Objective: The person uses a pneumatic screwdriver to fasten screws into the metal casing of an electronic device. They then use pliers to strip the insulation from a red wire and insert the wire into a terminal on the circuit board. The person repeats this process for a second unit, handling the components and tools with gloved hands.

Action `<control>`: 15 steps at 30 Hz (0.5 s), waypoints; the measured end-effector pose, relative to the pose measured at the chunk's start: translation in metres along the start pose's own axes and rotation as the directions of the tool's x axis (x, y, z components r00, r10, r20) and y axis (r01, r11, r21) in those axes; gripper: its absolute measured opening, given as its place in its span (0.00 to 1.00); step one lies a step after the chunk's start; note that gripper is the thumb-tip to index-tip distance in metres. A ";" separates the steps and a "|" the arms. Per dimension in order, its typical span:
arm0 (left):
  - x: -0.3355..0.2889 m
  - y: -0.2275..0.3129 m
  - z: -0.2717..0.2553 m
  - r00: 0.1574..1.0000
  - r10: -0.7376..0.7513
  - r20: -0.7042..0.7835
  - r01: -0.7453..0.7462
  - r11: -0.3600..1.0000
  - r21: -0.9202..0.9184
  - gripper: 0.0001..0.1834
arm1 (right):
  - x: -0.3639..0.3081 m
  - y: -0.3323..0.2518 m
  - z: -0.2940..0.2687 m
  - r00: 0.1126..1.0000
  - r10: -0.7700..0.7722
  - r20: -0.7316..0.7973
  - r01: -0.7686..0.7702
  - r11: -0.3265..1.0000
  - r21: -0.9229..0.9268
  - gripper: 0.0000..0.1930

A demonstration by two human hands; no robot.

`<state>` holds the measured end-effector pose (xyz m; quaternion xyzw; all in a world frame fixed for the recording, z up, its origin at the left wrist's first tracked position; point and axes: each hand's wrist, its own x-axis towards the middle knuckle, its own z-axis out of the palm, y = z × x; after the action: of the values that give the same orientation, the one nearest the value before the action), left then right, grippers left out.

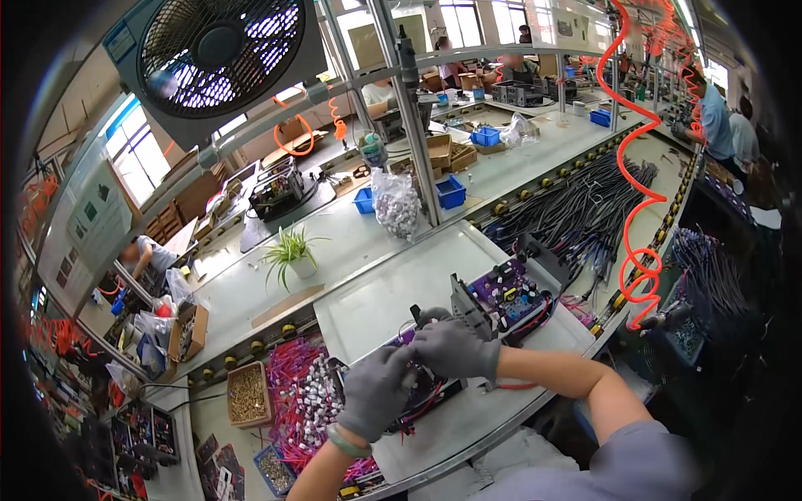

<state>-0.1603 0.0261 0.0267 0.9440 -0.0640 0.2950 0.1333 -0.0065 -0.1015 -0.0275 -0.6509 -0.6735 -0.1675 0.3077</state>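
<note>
Both my hands wear grey gloves and meet over an open electronic unit (427,398) with a dark frame, a purple circuit board and red and black wires. My left hand (376,394) is at the unit's left side, its fingers curled in and pinched. Right beside it, my right hand (454,346) bends over the unit's far edge with its fingers closed. Whatever the fingertips grip is hidden. A second unit (510,296), with a purple board full of components and black end plates, sits just right of my right hand on the pale work board (351,313).
Left of me lie white connectors with pink wires (309,392), a bin of small brass-coloured parts (249,394) and a blue tray (274,469). Bundled black cables (568,204) lie far right. An orange coiled hose (626,159) hangs at right. A potted plant (301,265) stands beyond.
</note>
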 end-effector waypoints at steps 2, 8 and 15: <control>0.002 -0.004 0.003 0.997 -0.011 0.078 -0.002 0.986 0.164 0.10 | -0.003 -0.003 0.002 0.998 0.052 -0.029 -0.050 0.996 0.069 0.03; 0.003 -0.017 -0.001 0.997 0.011 0.080 -0.039 0.934 0.356 0.05 | -0.009 -0.007 0.009 0.989 0.118 -0.092 -0.103 0.983 0.152 0.06; -0.005 -0.012 0.017 0.956 -0.258 0.141 0.256 0.966 0.036 0.07 | -0.014 -0.009 0.015 0.957 0.194 -0.214 -0.116 0.937 0.329 0.06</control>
<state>-0.1533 0.0333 0.0077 0.9644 0.0522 0.2063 0.1572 -0.0185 -0.1044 -0.0460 -0.6199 -0.5948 -0.1121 0.4994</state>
